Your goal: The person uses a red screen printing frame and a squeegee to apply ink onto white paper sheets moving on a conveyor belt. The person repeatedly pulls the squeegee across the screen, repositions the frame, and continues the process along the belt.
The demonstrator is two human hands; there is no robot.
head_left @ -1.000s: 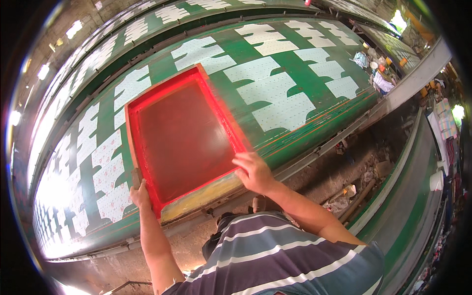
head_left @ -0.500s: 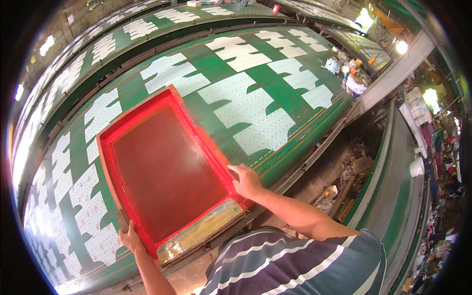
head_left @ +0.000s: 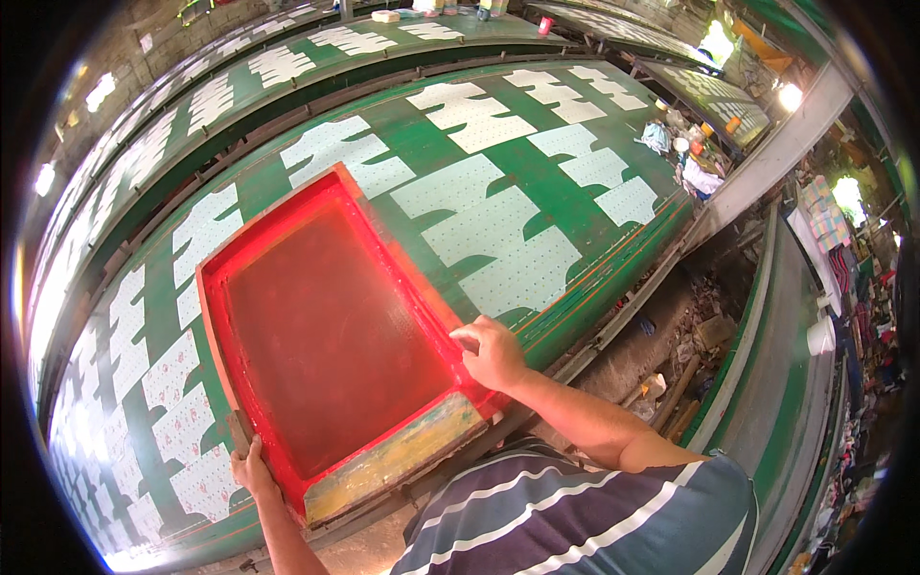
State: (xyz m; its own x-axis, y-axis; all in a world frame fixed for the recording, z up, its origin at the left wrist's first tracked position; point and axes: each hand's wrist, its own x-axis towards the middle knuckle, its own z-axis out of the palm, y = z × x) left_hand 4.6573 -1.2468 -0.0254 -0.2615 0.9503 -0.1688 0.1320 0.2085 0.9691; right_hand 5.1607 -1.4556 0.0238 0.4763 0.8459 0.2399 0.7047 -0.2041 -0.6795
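Observation:
A large red screen-printing frame [head_left: 321,340] with a dark mesh centre and a stained yellowish strip along its near end rests on a long green table [head_left: 537,331]. My left hand [head_left: 251,465] is closed on the frame's left edge by a short wooden piece [head_left: 237,431]. My right hand [head_left: 489,355] grips the right edge near the closer corner, fingers curled over it. Pale spotted fabric cutouts [head_left: 494,264] lie in rows around the frame, some with pink motifs at the left.
Another long table [head_left: 379,72] with cutouts runs behind. Containers and cloths [head_left: 700,168] crowd the table's right end beside a grey beam [head_left: 767,144]. Debris [head_left: 709,331] lies below the near edge. At right are a green-striped surface [head_left: 762,412] and a white bucket [head_left: 821,335].
Over the last second the whole view has shifted, so the frame and table appear lower and further left. My two hands remain on the red frame, the right one slightly repositioned.

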